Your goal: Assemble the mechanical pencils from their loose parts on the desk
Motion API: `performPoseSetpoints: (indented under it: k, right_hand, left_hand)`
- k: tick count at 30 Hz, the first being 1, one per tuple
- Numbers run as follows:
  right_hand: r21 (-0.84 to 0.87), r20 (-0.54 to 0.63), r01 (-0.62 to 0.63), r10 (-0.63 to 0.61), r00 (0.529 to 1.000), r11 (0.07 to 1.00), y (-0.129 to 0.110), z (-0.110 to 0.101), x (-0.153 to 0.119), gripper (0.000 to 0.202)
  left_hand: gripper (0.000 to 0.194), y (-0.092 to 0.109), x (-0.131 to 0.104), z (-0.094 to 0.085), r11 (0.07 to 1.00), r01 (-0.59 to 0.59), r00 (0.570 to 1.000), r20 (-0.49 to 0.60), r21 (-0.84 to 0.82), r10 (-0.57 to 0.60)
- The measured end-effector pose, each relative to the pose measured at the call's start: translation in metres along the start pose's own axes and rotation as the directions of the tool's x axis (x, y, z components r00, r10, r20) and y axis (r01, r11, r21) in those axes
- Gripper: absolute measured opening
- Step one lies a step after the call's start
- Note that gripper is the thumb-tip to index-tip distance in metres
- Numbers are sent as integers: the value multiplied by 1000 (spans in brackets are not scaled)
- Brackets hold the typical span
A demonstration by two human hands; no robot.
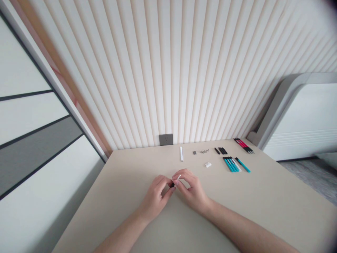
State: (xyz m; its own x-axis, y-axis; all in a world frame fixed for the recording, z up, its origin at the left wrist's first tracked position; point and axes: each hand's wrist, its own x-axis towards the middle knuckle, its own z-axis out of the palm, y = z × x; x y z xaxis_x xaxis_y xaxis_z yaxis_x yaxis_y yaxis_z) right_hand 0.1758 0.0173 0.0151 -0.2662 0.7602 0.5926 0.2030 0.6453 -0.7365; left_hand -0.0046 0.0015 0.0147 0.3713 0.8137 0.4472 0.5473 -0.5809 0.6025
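Near the table's middle, my left hand (158, 193) pinches a small black part (172, 185) between thumb and fingers. Touching or almost touching it, my right hand (191, 188) holds a thin white piece (179, 176) that points up and to the right. The fingertips hide where the two pieces meet. Beyond my hands lie thin white rods (181, 154), a small grey piece (194, 153), small metal springs or clips (204, 151) and a little group of white pieces (207, 164).
On the right of the beige table (118, 168) are black tubes (222, 150), teal barrels (231, 164), a separate teal barrel (243, 164) and several red-and-black pens (244, 146). A dark socket (166, 139) is on the ribbed wall behind.
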Motion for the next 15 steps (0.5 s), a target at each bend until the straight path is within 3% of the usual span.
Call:
performPoseSetpoints:
  k: [15]
  right_hand:
    - [25, 44, -46, 44, 998, 999, -2, 0, 3, 15]
  left_hand:
    - [7, -1, -2, 0, 999, -43, 999, 3, 7, 43]
